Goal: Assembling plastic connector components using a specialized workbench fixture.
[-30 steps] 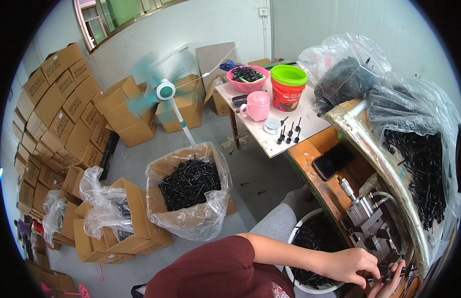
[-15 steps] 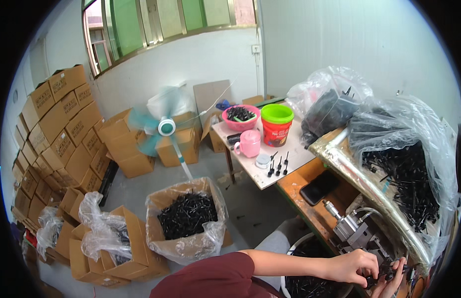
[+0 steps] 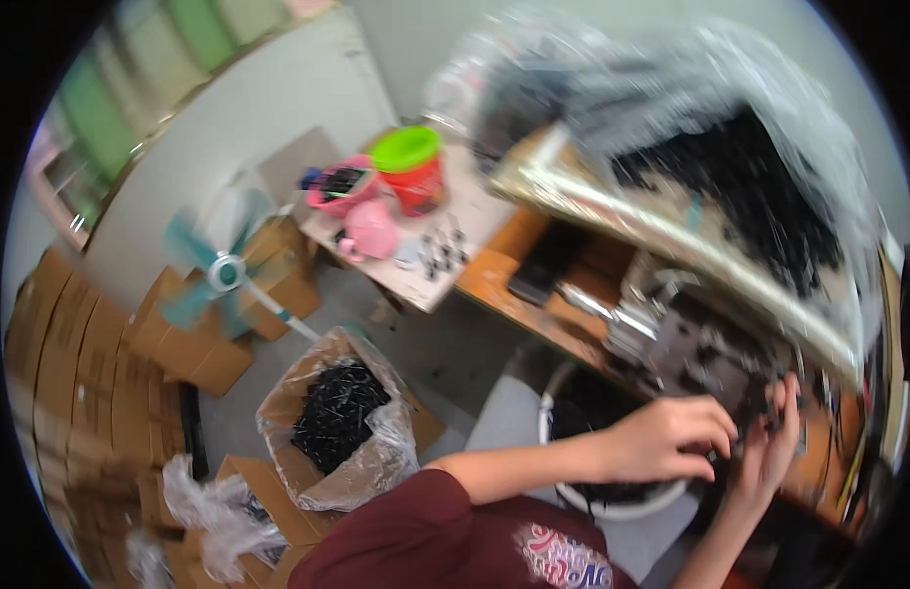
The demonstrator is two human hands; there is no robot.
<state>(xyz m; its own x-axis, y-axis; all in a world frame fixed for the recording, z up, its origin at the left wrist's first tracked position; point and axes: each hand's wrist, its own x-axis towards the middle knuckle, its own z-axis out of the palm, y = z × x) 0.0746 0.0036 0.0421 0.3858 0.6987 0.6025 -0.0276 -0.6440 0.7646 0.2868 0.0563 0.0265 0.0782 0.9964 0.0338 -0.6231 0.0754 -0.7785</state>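
Pale-walled workroom [image 3: 273, 108], motion-blurred; since the earlier frame the view has swung, setting white table [image 3: 486, 196] and orange wooden bench [image 3: 494, 263] farther left and revealing the right forearm [image 3: 718, 555]. Black part [image 3: 773, 404], small, smeared by blur: 4 o'clock, within the curled fingers of the right hand [image 3: 767, 459]. Left hand [image 3: 661, 437], just beside: fingers bent, grip or gap impossible to tell. Metal fixture [image 3: 695, 348], grey, blocky: 3 o'clock. Tub [image 3: 626, 508], round, white-rimmed: between 4 and 5. Slender black pieces [image 3: 759, 201], heaped, crinkled clear plastic around: 2 o'clock. Pail [image 3: 416, 185], red, green-topped: near 12. Mug [image 3: 372, 232], pink, rounded: 10. Fan [image 3: 226, 273], teal-bladed: 9. Carton [image 3: 322, 358], cardboard, plastic-lined: between 7 and 8.
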